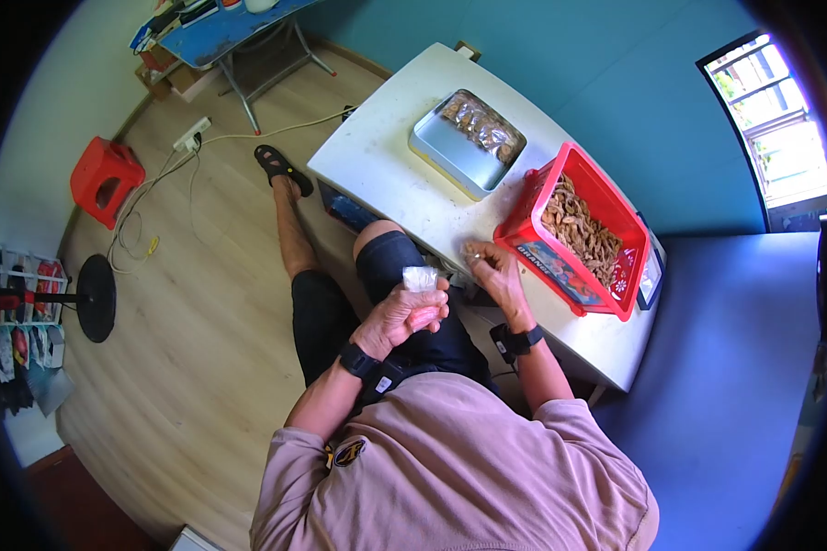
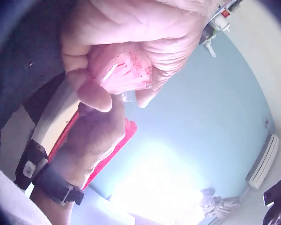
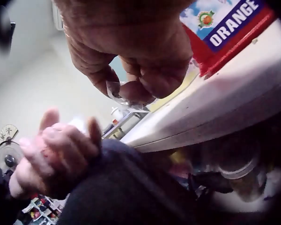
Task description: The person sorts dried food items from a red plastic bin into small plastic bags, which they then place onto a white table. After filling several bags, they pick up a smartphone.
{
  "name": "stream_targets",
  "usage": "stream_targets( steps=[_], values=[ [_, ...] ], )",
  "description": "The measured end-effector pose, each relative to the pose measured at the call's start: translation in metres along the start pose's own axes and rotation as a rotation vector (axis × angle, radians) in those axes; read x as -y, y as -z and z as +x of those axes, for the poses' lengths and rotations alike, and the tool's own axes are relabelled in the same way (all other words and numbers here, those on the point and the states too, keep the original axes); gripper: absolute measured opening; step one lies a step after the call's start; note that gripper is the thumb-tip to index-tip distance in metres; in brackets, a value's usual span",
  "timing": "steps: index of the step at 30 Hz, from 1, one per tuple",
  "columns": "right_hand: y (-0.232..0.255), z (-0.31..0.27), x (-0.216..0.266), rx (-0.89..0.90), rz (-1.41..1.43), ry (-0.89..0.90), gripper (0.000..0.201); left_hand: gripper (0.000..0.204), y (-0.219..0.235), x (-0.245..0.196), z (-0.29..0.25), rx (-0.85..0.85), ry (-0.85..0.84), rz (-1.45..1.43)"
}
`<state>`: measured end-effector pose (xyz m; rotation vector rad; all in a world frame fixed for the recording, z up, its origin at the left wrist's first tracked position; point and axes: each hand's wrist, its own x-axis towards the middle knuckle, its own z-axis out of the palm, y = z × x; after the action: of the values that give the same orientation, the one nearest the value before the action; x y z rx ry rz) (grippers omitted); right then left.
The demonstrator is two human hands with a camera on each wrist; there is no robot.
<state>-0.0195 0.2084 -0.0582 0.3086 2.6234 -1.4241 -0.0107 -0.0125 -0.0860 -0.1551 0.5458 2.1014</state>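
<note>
My left hand (image 1: 397,317) is over my lap, fingers curled round a small clear plastic bag (image 1: 421,277) that stands up out of the grip. Reddish marks show on the crinkled plastic in the left wrist view. My right hand (image 1: 496,277) is at the table's near edge, by the corner of the red box (image 1: 549,274). Between thumb and fingertips it pinches a small piece of clear plastic (image 3: 116,93); what is inside that plastic, I cannot tell. Brown, twisted dried pieces (image 1: 583,234) fill much of the red box.
On the white table (image 1: 390,119) beyond the hands sits a metal tin (image 1: 450,156) with clear-wrapped brown packets (image 1: 482,124) along its far side. A blue padded bench (image 1: 717,367) stands at the right. A red stool (image 1: 106,179) and cables (image 1: 142,207) are on the floor at left.
</note>
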Motion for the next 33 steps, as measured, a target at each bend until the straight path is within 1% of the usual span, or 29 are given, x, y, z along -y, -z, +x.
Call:
stream_targets(
  steps=[1,2,3,4,5,6,7,8,9,11,12,13,14,16,17,18,20,21,22,23,24,26,27,28,29,30,32,33],
  values=[
    [-0.006,-0.012,0.009,0.014,0.150,0.025,0.029,0.022,-0.005,0.001,0.001,-0.035,-0.035,0.036],
    [-0.012,-0.022,0.019,0.026,0.297,0.051,0.028,0.022,-0.010,0.001,0.002,-0.034,-0.030,0.039],
    [-0.021,-0.029,0.030,0.026,0.465,0.076,0.028,0.023,-0.016,-0.001,0.003,-0.046,-0.073,0.093],
    [-0.023,-0.034,0.033,0.023,0.470,0.075,0.028,0.024,-0.023,-0.002,0.002,-0.059,-0.117,0.147],
    [-0.024,-0.037,0.034,0.005,0.265,0.185,0.029,0.025,-0.029,-0.004,0.002,-0.101,-0.148,0.169],
    [-0.024,-0.039,0.038,-0.015,0.058,0.290,0.030,0.025,-0.032,-0.006,0.003,-0.101,-0.144,0.175],
    [-0.023,-0.042,0.047,-0.051,-0.016,0.348,0.033,0.025,-0.035,-0.007,0.005,-0.124,-0.185,0.216],
    [-0.021,-0.043,0.049,-0.056,-0.012,0.349,0.033,0.025,-0.037,-0.008,0.006,-0.147,-0.227,0.257],
    [-0.021,-0.043,0.051,-0.083,0.033,0.360,0.033,0.025,-0.041,-0.010,0.007,-0.148,-0.225,0.265],
    [-0.017,-0.043,0.053,-0.117,0.080,0.375,0.034,0.022,-0.047,-0.012,0.009,-0.135,-0.272,0.248],
    [-0.012,-0.044,0.054,-0.112,0.096,0.345,0.038,0.022,-0.052,-0.014,0.010,-0.132,-0.270,0.255],
    [-0.007,-0.045,0.055,-0.109,0.111,0.316,0.042,0.021,-0.056,-0.016,0.012,-0.104,-0.269,0.249],
    [-0.003,-0.047,0.058,-0.117,0.113,0.317,0.042,0.020,-0.062,-0.017,0.013,-0.075,-0.268,0.242],
    [0.006,-0.053,0.061,-0.093,0.552,0.252,0.051,0.019,-0.083,-0.019,0.018,-0.076,-0.284,0.228],
    [0.009,-0.052,0.055,-0.080,0.708,0.261,0.055,0.019,-0.092,-0.020,0.021,-0.082,-0.305,0.209],
    [0.016,-0.056,0.061,-0.142,0.762,0.237,0.046,0.019,-0.098,-0.020,0.026,-0.075,-0.304,0.215],
    [0.029,-0.055,0.048,-0.135,0.927,0.020,0.036,0.019,-0.107,-0.022,0.034,0.045,-0.303,0.244],
    [0.038,-0.053,0.039,-0.024,1.071,0.029,0.032,0.020,-0.109,-0.024,0.039,0.117,-0.286,0.318],
    [0.046,-0.051,0.033,0.094,1.211,0.041,0.030,0.020,-0.116,-0.024,0.042,0.123,-0.289,0.322],
    [0.048,-0.053,0.028,0.000,1.251,0.009,0.023,0.021,-0.126,-0.021,0.045,0.116,-0.279,0.351],
    [0.052,-0.052,0.021,0.008,1.245,0.015,0.023,0.022,-0.134,-0.019,0.050,0.107,-0.273,0.381],
    [0.066,-0.049,0.007,-0.102,1.201,0.016,0.016,0.025,-0.145,-0.012,0.062,0.152,-0.278,0.406],
    [0.074,-0.049,0.012,-0.136,1.238,0.013,0.013,0.025,-0.151,-0.010,0.067,0.159,-0.291,0.407],
    [0.085,-0.049,0.013,-0.118,1.244,0.030,0.014,0.026,-0.157,-0.008,0.072,0.165,-0.306,0.407],
    [0.095,-0.047,0.012,-0.135,1.204,0.080,0.015,0.026,-0.163,-0.006,0.076,0.186,-0.306,0.383],
    [0.105,-0.044,0.012,-0.148,1.165,0.130,0.015,0.029,-0.167,-0.004,0.083,0.151,-0.302,0.420],
    [0.134,-0.040,0.027,-0.258,1.000,0.080,0.015,0.029,-0.170,0.003,0.099,0.178,-0.401,0.436],
    [0.151,-0.034,0.027,-0.239,0.921,0.165,0.015,0.029,-0.175,0.000,0.097,0.193,-0.399,0.423]
  ],
)
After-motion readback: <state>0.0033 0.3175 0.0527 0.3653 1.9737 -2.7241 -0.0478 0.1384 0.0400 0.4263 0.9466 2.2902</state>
